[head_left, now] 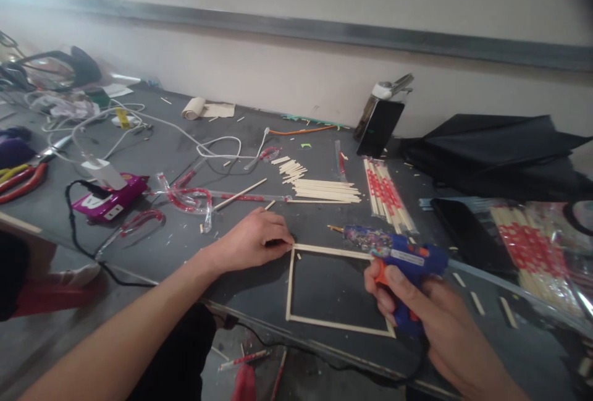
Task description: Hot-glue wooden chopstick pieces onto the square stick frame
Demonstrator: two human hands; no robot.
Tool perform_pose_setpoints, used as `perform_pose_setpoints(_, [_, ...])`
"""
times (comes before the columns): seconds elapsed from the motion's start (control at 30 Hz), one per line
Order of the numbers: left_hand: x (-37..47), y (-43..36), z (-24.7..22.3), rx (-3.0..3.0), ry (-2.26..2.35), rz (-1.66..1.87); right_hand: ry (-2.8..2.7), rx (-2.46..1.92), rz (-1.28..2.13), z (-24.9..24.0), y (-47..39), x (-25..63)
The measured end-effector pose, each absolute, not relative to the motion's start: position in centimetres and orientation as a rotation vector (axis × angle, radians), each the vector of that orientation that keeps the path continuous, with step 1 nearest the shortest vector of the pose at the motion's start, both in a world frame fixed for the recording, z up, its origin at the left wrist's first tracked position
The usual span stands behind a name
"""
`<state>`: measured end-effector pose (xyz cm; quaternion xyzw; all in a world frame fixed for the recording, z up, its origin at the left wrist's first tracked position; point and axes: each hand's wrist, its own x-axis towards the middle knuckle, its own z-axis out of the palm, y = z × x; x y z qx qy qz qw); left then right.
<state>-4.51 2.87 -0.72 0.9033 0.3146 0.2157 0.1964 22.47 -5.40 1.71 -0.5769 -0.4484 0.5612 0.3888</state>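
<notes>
Wooden sticks make a thin frame (291, 287) that lies flat on the dark worktop (194, 160), right in front of me. It is a rectangle, and its far left corner sits at about 11 o'clock from its middle.

My left hand (252, 241) rests on that corner. Its fingers (278, 239) are pressed together and push down on the stick end there. My right hand (417, 305) is wrapped tight around the handle of a blue glue gun (403, 256), with one finger by the orange trigger. The gun's tip points left along the far stick, toward 9 o'clock.

I think the frame is very light and a bit bendy, and it could snap or slide if I push hard. The best place to hold it is flat on top near a corner, with soft fingers. The glue gun feels hard and chunky, so the handle is the spot to grab, away from the tip, which I guess is hot.

More loose sticks (327, 189) lie at 12 o'clock. A pink box (111, 200) sits at 10 o'clock. A black umbrella (495, 147) lies at 2 o'clock.
</notes>
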Motion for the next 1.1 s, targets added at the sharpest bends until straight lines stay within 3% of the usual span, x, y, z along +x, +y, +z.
perform_pose_setpoints(0.27, [-4.7,3.0,-1.0,2.523,0.897,0.625,-1.103,-1.303,1.167,1.9,-5.0,25.3])
perform_pose_setpoints(0.47, [-5.0,2.2,-0.3,2.502,0.953,0.637,-1.633,-1.73,0.261,0.3,-4.9,30.2])
perform_pose_setpoints(0.53, [-4.7,1.6,0.1,2.505,1.027,0.637,-1.688,-1.782,0.113,-0.5,-5.0,31.3])
perform_pose_setpoints(0.73, [-3.3,-0.9,0.4,2.281,1.395,0.666,-2.022,-1.818,-0.056,-1.9,-5.3,33.3])
perform_pose_setpoints(1.1, [-1.9,-2.6,-1.0,2.287,1.629,0.739,-2.057,-1.881,0.038,-2.7,-5.4,36.3])
